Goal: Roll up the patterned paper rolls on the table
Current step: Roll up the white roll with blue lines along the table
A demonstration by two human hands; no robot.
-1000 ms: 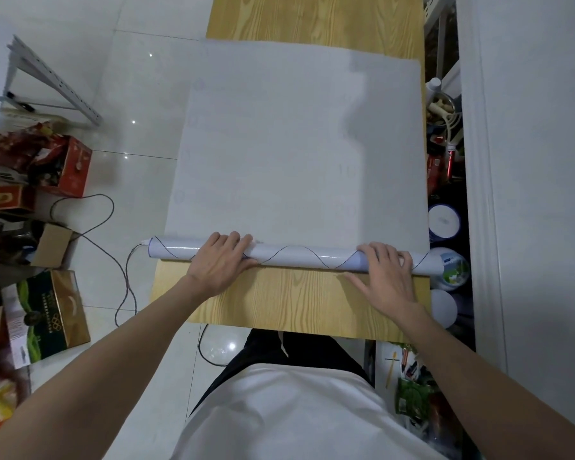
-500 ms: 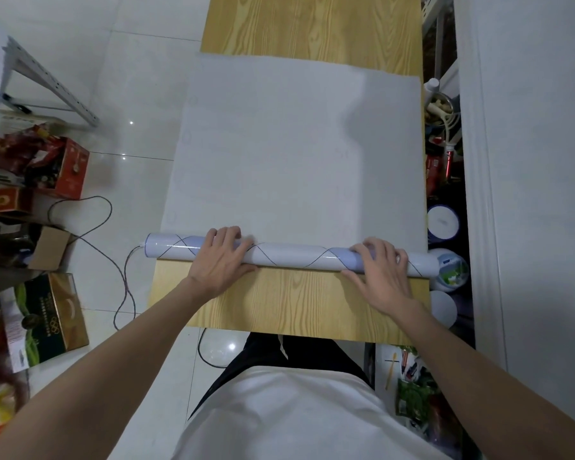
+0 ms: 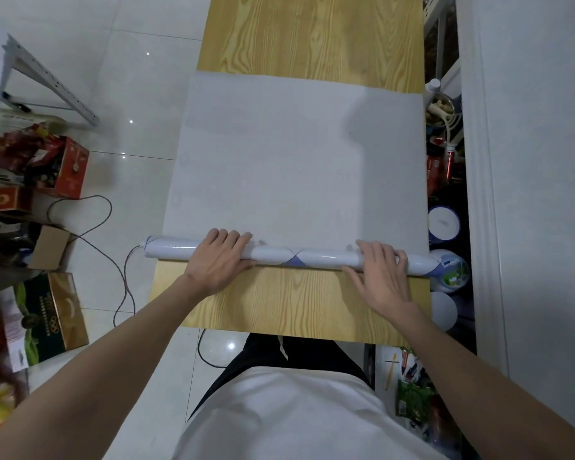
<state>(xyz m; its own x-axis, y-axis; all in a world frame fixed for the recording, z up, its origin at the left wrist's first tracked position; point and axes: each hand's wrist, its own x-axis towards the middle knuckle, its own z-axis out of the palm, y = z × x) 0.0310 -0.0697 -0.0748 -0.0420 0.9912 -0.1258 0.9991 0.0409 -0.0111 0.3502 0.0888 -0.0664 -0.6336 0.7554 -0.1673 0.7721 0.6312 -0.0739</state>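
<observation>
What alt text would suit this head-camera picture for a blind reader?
A person's left hand and right hand rest on a partly rolled paper roll lying across a wooden table. Its white unrolled sheet stretches away from them.

- I see the left hand [image 3: 218, 260] and right hand [image 3: 380, 273] lying flat across the paper roll [image 3: 306, 257], well apart.
- The roll lies crosswise on the wooden table [image 3: 296, 300], its unrolled sheet [image 3: 296, 161] stretching away.
</observation>
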